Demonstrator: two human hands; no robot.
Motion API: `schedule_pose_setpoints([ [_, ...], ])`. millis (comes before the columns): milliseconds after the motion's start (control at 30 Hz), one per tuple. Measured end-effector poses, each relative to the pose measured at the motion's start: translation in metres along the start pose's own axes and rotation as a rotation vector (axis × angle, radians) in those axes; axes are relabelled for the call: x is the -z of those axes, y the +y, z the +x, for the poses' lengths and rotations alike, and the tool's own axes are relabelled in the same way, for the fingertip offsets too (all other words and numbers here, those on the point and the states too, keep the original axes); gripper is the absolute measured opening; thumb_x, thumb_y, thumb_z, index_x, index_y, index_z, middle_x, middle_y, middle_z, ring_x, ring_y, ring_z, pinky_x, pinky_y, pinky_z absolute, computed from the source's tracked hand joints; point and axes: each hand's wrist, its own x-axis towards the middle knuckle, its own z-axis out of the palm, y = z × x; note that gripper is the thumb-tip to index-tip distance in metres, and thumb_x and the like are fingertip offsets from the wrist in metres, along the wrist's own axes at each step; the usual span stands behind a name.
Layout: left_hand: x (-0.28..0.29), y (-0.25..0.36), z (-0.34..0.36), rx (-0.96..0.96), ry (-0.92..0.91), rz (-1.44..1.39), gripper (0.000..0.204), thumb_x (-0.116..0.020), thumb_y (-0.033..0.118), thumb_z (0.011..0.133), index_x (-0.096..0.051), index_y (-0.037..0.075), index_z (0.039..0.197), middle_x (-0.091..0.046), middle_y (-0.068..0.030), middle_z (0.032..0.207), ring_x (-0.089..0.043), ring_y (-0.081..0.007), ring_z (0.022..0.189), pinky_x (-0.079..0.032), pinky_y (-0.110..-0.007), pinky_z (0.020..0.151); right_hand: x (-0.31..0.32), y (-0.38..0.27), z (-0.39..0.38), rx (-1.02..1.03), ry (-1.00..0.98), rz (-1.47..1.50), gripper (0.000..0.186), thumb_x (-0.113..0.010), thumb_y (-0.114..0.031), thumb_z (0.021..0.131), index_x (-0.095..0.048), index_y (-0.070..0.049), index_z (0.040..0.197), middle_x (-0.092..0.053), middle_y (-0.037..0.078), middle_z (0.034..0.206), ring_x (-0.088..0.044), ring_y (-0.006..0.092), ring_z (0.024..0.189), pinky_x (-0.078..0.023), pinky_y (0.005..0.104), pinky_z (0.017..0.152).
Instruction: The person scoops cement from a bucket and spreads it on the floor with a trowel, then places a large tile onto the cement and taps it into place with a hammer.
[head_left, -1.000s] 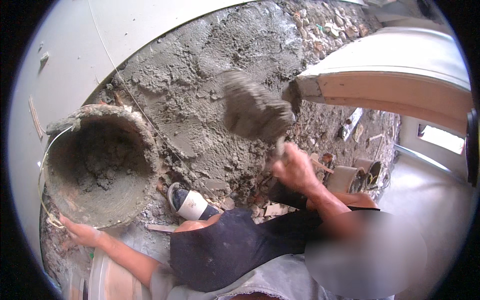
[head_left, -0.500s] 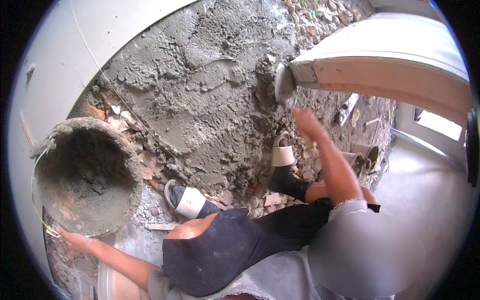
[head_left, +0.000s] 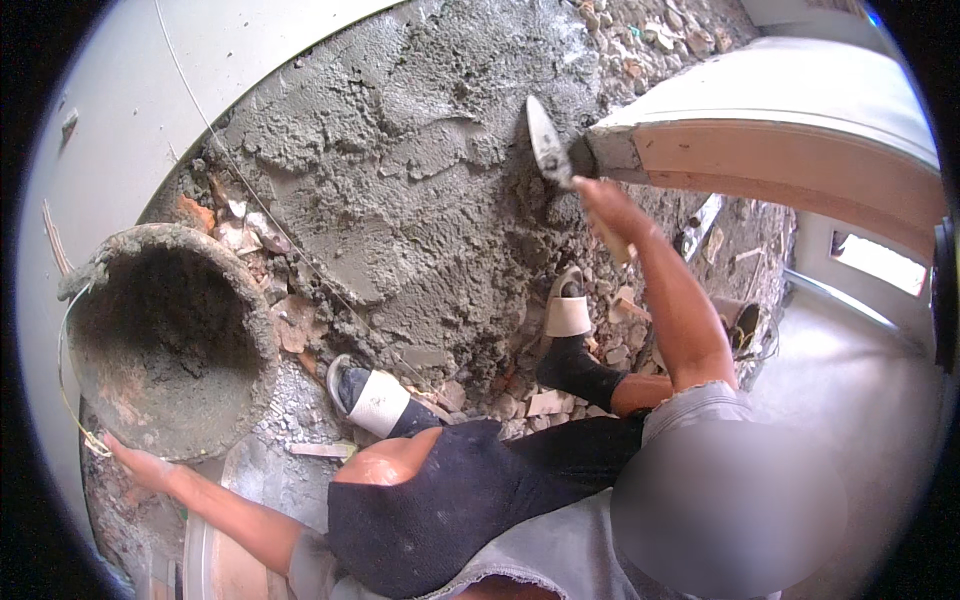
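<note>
My right hand (head_left: 612,216) is closed round the handle of a pointed trowel (head_left: 546,140). Its grey blade lies over the wet mortar (head_left: 440,165) spread on the ground, close to the corner of a pale block-like ledge. At the left, a mortar-crusted bucket (head_left: 180,425) is tipped so that its mouth faces me, with some mortar left inside. My left hand (head_left: 142,467) grips it at the lower rim, where the wire handle (head_left: 66,370) ends; part of the fingers is hidden there.
A thin string (head_left: 245,195) runs across the left side of the mortar. Broken brick and rubble (head_left: 235,240) lie between the bucket and mortar, with more stones round my sandalled feet (head_left: 568,312). The ledge (head_left: 760,165) juts in from the right, and a pale wall (head_left: 120,110) curves along the left.
The trowel has moved up and left, away from the ledge's corner, and its blade now points upward over the mortar. My left hand and the bucket have shifted slightly.
</note>
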Motion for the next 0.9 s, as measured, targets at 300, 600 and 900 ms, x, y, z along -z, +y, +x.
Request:
schedule_pose_setpoints([
  [300, -0.004, -0.002, 0.001, 0.058, 0.047, -0.069, 0.076, -0.063, 0.050, 0.081, -0.054, -0.017, 0.115, -0.055, -0.0247, 0.123, -0.054, -0.0311, 0.113, -0.045, -0.039, 0.096, -0.043, 0.107, -0.058, 0.665, -0.022, -0.905, 0.023, -0.047, -0.021, 0.094, -0.052, -0.006, 0.111, -0.060, 0.018, 0.095, -0.062, 0.0319, 0.084, -0.051, 0.0459, 0.076],
  [600, 0.002, -0.009, 0.013, 0.097, -0.046, -0.101, 0.076, -0.058, 0.050, 0.084, -0.049, -0.014, 0.123, -0.057, -0.0219, 0.122, -0.054, -0.0312, 0.112, -0.041, -0.038, 0.100, -0.088, 0.119, -0.069, 0.274, 0.009, -0.305, 0.048, -0.043, -0.042, 0.093, -0.059, 0.003, 0.093, -0.058, 0.024, 0.072, -0.060, 0.0397, 0.073, -0.047, 0.0456, 0.072],
  [900, -0.005, 0.026, -0.027, -0.094, -0.094, -0.158, 0.056, -0.056, 0.045, 0.088, -0.061, -0.003, 0.117, -0.062, -0.0181, 0.117, -0.059, -0.0263, 0.105, -0.043, -0.033, 0.094, -0.130, 0.057, -0.116, 0.428, -0.118, -0.385, 0.045, -0.044, -0.040, 0.095, -0.054, 0.002, 0.083, -0.058, 0.021, 0.071, -0.062, 0.0338, 0.068, -0.047, 0.0430, 0.062],
])
